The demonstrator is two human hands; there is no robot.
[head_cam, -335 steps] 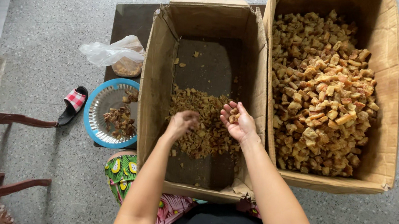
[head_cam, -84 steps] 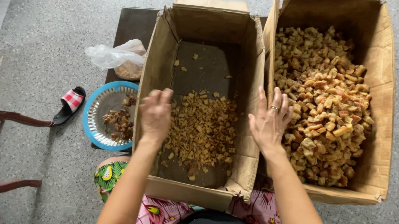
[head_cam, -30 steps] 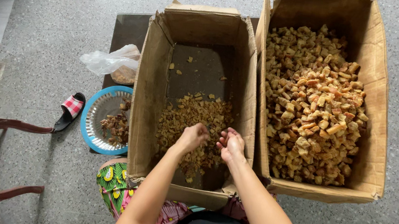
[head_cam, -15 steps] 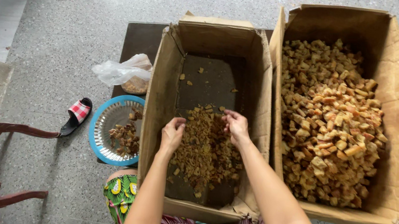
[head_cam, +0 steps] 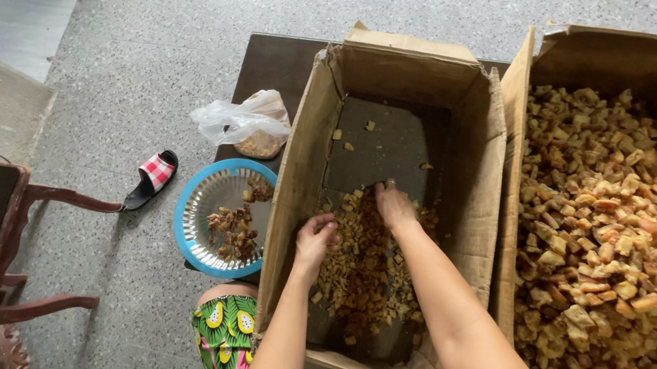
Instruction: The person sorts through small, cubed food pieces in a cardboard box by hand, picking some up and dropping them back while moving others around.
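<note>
A tall brown cardboard box (head_cam: 306, 165), flaps open, stood around both hands, its dark floor partly covered with small tan pieces. Just right of the right hand (head_cam: 393, 206), touching that box, stood a larger brown cardboard box (head_cam: 517, 99) heaped with bigger golden chunks. Left of the left hand (head_cam: 315, 238), beyond the box wall, lay a crumpled clear plastic bag (head_cam: 248, 121).

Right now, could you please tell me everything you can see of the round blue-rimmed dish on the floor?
The blue-rimmed dish is round and shallow, with a bright blue rim and a pale, shiny inside. It sits level on the floor, against the left wall of the middle cardboard box, below a tied plastic bag. A small heap of dark brown pieces lies in it. Neither hand touches it.
</note>
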